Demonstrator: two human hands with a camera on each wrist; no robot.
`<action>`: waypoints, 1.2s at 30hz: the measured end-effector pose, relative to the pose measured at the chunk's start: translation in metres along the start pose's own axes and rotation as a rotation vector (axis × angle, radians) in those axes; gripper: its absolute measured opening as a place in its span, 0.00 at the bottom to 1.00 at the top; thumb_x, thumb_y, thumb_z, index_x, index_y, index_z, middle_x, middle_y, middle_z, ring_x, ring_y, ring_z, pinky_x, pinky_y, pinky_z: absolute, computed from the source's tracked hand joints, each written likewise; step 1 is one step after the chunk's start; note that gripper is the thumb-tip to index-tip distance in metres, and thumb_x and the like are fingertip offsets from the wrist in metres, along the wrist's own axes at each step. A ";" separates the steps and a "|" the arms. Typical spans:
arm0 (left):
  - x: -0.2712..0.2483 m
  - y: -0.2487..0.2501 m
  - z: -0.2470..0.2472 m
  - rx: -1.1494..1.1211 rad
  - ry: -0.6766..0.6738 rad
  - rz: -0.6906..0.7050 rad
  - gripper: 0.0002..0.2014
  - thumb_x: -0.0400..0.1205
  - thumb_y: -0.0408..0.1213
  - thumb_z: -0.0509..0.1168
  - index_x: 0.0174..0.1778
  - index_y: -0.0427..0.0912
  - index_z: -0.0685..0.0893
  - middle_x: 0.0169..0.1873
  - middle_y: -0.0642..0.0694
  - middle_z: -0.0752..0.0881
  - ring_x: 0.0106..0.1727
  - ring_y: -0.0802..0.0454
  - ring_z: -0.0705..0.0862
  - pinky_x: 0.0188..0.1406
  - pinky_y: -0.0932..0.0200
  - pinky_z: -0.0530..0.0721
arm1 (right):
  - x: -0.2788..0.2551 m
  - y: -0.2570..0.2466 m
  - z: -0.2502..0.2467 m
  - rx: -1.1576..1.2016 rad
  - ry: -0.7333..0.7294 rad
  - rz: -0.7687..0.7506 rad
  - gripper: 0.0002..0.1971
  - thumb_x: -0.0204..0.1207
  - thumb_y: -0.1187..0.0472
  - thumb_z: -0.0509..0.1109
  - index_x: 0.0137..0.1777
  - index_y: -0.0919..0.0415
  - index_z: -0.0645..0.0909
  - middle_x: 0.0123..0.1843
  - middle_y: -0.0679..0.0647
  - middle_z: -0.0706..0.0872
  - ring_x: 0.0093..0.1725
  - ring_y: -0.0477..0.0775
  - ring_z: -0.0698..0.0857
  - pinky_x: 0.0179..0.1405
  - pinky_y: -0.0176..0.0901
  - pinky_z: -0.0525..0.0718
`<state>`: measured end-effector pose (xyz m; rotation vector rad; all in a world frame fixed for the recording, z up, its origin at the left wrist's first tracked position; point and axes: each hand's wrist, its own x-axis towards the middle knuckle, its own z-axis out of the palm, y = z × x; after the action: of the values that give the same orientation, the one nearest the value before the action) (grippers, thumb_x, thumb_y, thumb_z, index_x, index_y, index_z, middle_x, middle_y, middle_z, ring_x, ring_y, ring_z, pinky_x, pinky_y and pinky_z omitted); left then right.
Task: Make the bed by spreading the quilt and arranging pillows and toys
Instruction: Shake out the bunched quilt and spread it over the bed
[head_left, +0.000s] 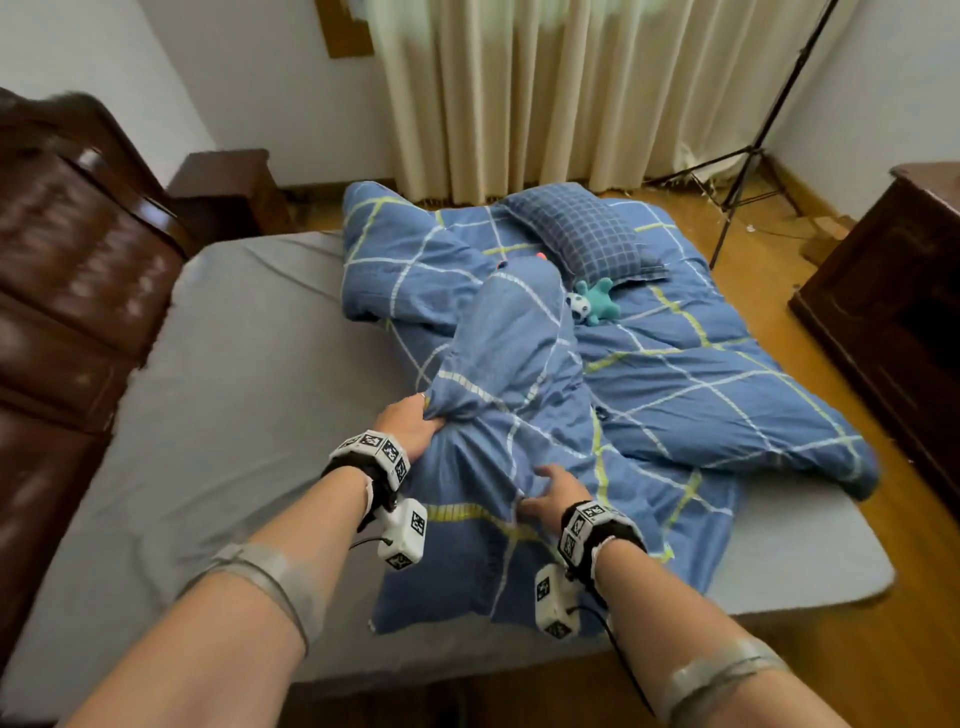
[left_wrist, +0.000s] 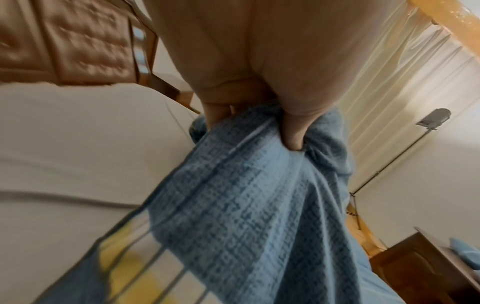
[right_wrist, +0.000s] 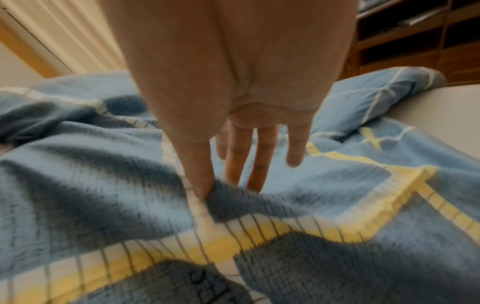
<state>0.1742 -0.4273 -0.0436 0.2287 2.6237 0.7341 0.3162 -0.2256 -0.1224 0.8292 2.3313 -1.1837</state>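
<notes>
Nearest, both forearms reach out over the foot of the bed, each wrist wearing a white strap with black-and-white markers. The right hand lies on the blue checked quilt with its fingers straight and slightly spread, the thumb and fingertips pressing into a fold of cloth beside a yellow stripe; it does not grip anything. A little farther on and to the left, the left hand is clenched around a bunched ridge of the quilt, and the left wrist view shows its thumb and fingers curled tight into the gathered cloth, which hangs from the fist. The two hands sit apart, both on the quilt. The quilt itself lies crumpled over the right half of the bed, its near corner lying near the foot edge, while the grey sheet is bare on the left half. Beyond the hands, a small teal stuffed toy lies on the quilt, just beside a dark blue checked pillow that rests on the quilt's far part. A dark wooden headboard stands to the left, pale curtains hang behind the bed, and a black tripod stands on the wooden floor to the right.
</notes>
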 end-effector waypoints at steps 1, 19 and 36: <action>-0.017 -0.013 -0.003 0.002 0.012 -0.037 0.14 0.82 0.43 0.65 0.60 0.43 0.82 0.60 0.38 0.86 0.60 0.35 0.83 0.59 0.51 0.80 | -0.007 -0.003 0.012 -0.037 -0.006 -0.039 0.36 0.67 0.54 0.81 0.76 0.49 0.74 0.65 0.58 0.85 0.62 0.59 0.85 0.64 0.49 0.84; -0.207 -0.151 -0.088 0.140 0.116 -0.130 0.15 0.85 0.46 0.60 0.63 0.42 0.78 0.61 0.37 0.85 0.60 0.35 0.83 0.60 0.47 0.81 | -0.174 -0.090 0.126 -0.556 -0.092 -0.301 0.08 0.76 0.54 0.65 0.48 0.52 0.84 0.48 0.57 0.89 0.47 0.62 0.87 0.42 0.45 0.78; -0.349 -0.497 -0.319 0.085 0.384 -0.319 0.11 0.84 0.42 0.60 0.59 0.46 0.82 0.58 0.38 0.87 0.59 0.36 0.85 0.56 0.49 0.80 | -0.313 -0.354 0.433 -0.712 -0.126 -0.698 0.14 0.77 0.53 0.67 0.48 0.65 0.86 0.50 0.67 0.89 0.51 0.71 0.87 0.43 0.49 0.80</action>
<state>0.3313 -1.0871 0.0601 -0.3347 2.9509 0.6028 0.3498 -0.8486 0.0232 -0.3161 2.7119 -0.4808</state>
